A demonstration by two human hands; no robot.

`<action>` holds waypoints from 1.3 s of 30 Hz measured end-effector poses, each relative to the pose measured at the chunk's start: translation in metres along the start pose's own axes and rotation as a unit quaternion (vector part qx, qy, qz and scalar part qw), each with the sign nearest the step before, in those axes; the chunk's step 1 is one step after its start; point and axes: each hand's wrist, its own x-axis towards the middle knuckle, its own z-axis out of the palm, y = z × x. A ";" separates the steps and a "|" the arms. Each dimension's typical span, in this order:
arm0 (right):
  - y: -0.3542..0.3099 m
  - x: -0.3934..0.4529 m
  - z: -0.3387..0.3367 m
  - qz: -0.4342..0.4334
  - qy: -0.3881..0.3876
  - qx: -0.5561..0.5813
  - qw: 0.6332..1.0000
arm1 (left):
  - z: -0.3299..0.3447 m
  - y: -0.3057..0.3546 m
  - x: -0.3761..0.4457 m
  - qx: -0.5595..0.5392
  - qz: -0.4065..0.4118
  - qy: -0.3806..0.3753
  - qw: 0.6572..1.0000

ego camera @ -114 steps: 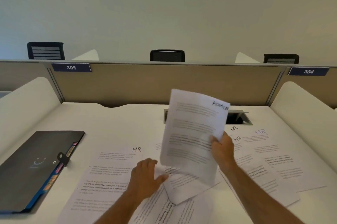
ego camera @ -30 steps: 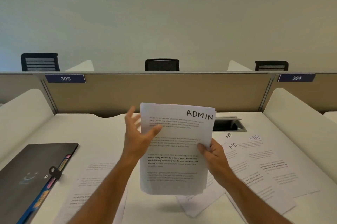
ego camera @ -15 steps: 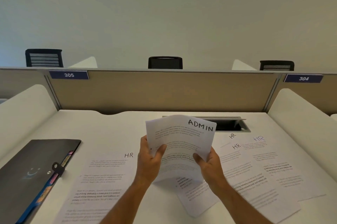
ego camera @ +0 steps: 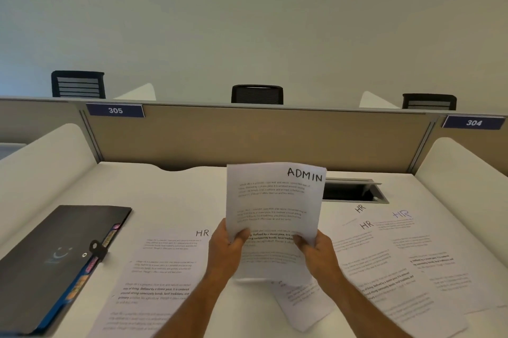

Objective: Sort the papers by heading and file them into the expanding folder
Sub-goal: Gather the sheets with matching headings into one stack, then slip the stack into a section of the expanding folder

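Both hands hold a stack of sheets headed ADMIN [ego camera: 275, 205] upright above the middle of the white desk [ego camera: 176, 194]. My left hand [ego camera: 226, 248] grips its lower left edge and my right hand [ego camera: 316, 249] grips its lower right edge, thumbs on the front. A sheet headed HR [ego camera: 162, 269] lies flat to the left of my arms. Several overlapping HR sheets [ego camera: 390, 255] lie to the right. Another sheet [ego camera: 302, 302] lies under the held stack. The black expanding folder [ego camera: 52, 260] lies closed at the desk's left, coloured tabs along its right edge.
A tan partition [ego camera: 261, 137] closes the back of the desk, with white curved side dividers [ego camera: 46, 161] left and right. A cable opening [ego camera: 354, 192] sits at the back right. Black chairs [ego camera: 257, 94] stand behind the partition.
The ADMIN sheets were gathered from my right hand alone into both hands. Since half a second ago the stack has straightened and stands a little higher.
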 end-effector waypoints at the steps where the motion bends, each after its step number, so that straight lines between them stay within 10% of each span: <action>1: -0.005 0.003 0.003 0.005 -0.018 0.009 1.000 | -0.009 0.004 0.005 0.017 0.002 -0.005 1.000; 14: -0.021 0.015 0.158 0.171 -0.125 0.078 0.974 | -0.206 -0.007 0.045 0.150 -0.117 0.097 0.977; 20: -0.005 0.020 0.214 0.229 -0.124 0.094 0.961 | -0.303 -0.047 0.035 0.382 -0.116 0.181 0.899; 28: 0.012 0.030 0.265 0.230 -0.127 0.060 0.963 | -0.349 -0.083 0.036 0.541 -0.177 0.099 0.816; 39: 0.023 0.034 0.292 0.248 -0.093 0.041 0.963 | -0.361 -0.093 0.044 0.536 -0.121 0.030 0.835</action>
